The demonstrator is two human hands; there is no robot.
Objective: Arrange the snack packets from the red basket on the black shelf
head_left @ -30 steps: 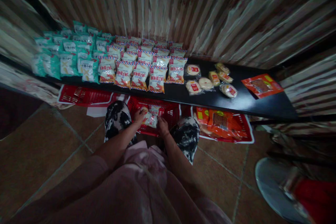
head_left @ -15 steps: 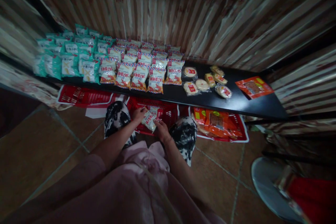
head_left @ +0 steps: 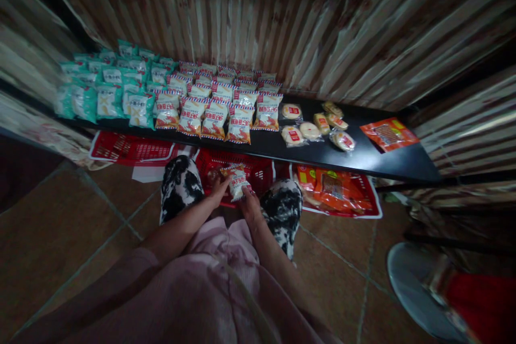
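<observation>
Between my knees, my left hand (head_left: 221,189) and my right hand (head_left: 250,203) grip a white and orange snack bag (head_left: 238,181) from its two sides. The bag is above a red plastic basket (head_left: 260,167), whose inside is partly hidden by my hands. Just beyond, on a black shelf (head_left: 266,149), several matching snack bags (head_left: 213,117) stand in rows. To their left are rows of teal snack bags (head_left: 108,99).
Round wrapped pastries (head_left: 309,130) and an orange packet (head_left: 390,134) lie on the shelf's right part. Beneath it, another basket holds orange packets (head_left: 334,188), and a red basket (head_left: 133,148) sits at left. A grey stool (head_left: 419,285) is at lower right.
The bag in my hands has turned, and its orange part now shows. Both hands have shifted slightly to the right and nearer me.
</observation>
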